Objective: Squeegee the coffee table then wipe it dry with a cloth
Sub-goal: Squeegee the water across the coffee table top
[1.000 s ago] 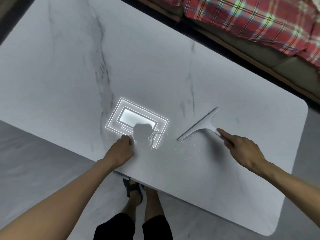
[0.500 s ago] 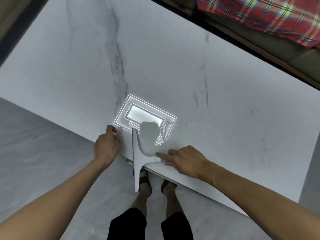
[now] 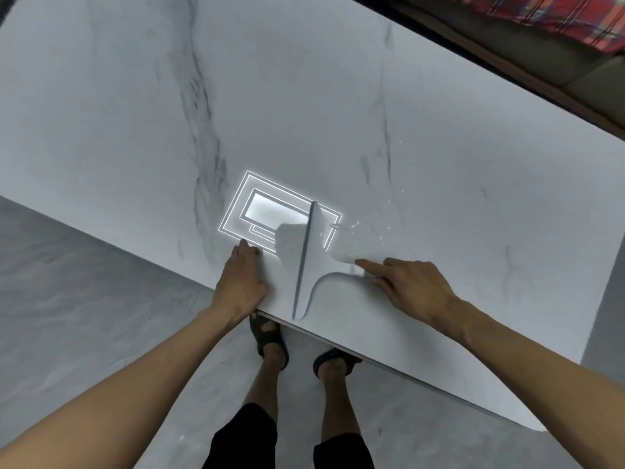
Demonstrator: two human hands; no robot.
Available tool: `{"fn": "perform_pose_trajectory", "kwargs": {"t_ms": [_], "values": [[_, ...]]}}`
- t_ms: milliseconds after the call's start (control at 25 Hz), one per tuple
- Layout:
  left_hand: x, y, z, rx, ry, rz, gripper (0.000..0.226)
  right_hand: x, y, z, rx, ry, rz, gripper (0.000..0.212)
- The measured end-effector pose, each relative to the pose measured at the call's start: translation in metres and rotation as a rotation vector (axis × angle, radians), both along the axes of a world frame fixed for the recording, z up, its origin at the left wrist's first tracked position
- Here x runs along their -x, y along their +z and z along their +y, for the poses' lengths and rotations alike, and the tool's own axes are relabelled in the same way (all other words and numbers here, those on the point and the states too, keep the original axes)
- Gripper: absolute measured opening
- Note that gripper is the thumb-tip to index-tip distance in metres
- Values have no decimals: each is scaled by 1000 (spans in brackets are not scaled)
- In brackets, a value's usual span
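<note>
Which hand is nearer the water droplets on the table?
Right. The right hand holds the squeegee just beside the droplets; the left hand rests on the table edge, across the squeegee.

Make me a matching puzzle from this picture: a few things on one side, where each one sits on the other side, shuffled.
Things:
1. squeegee
2. left hand
3. water droplets
4. plaid blanket

Places:
A. top right corner, beyond the table
B. held by the right hand
C. resting by the table's near edge
D. scattered just right of the squeegee

Pairs: 1-B, 2-C, 3-D, 4-A
</note>
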State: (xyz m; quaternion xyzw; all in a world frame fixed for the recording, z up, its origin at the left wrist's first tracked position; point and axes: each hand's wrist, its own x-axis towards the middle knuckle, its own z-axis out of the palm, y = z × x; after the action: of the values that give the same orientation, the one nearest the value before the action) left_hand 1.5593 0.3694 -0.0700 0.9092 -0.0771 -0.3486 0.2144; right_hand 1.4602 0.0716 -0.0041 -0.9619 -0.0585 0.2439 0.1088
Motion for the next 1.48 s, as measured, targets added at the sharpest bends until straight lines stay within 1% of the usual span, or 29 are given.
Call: {"fn": "perform_pose_trajectory", "kwargs": {"t_ms": [80, 160, 240, 320, 400, 520, 640, 680, 760, 840, 920, 960, 1080, 1200, 1280, 1320, 1400, 1480], "values": [[2, -3, -15, -62, -94, 58, 59, 22, 5, -29, 34, -62, -15, 61], [-1, -3, -25, -132, -127, 156, 57, 39, 14, -55, 87, -114, 23, 51], [-4, 1, -32, -180, -134, 229, 48, 53, 25, -80, 137, -154, 54, 42], [-7, 6, -35, -194, -140, 262, 43, 64, 36, -94, 175, -194, 66, 39], [-8, 10, -35, -189, -135, 272, 38, 67, 45, -94, 180, -201, 74, 41], [-7, 17, -31, -159, -75, 206, 33, 58, 41, -62, 71, -126, 55, 48], [-2, 25, -24, -101, 44, 76, 21, 39, 18, -2, -99, 2, 86, 43], [2, 28, -24, -95, 66, 37, 17, 35, 7, 18, -128, 63, 86, 41], [12, 32, -26, -71, 52, -22, 10, 33, -10, 42, -138, 171, 13, 39], [24, 30, -31, -60, -15, -35, 15, 45, -21, 35, -107, 187, -79, 36], [34, 24, -37, -86, -101, -13, 25, 64, -24, 8, -73, 162, -105, 34], [39, 21, -41, -106, -136, 6, 28, 73, -21, -9, -61, 135, -110, 33], [53, 15, -60, -163, -208, 69, 35, 102, -6, -66, 14, 58, -124, 40], [57, 11, -75, -234, -249, 150, 38, 124, 19, -112, 86, -23, -55, 43], [55, 11, -79, -234, -220, 182, 35, 133, 34, -129, 104, -67, -26, 44], [54, 12, -80, -212, -194, 169, 32, 133, 39, -131, 99, -66, -14, 44], [54, 19, -77, -170, -101, 86, 28, 128, 41, -119, 55, -2, -6, 41], [52, 25, -67, -164, 79, -24, 26, 113, 30, -88, -16, 117, -28, 36]]}}
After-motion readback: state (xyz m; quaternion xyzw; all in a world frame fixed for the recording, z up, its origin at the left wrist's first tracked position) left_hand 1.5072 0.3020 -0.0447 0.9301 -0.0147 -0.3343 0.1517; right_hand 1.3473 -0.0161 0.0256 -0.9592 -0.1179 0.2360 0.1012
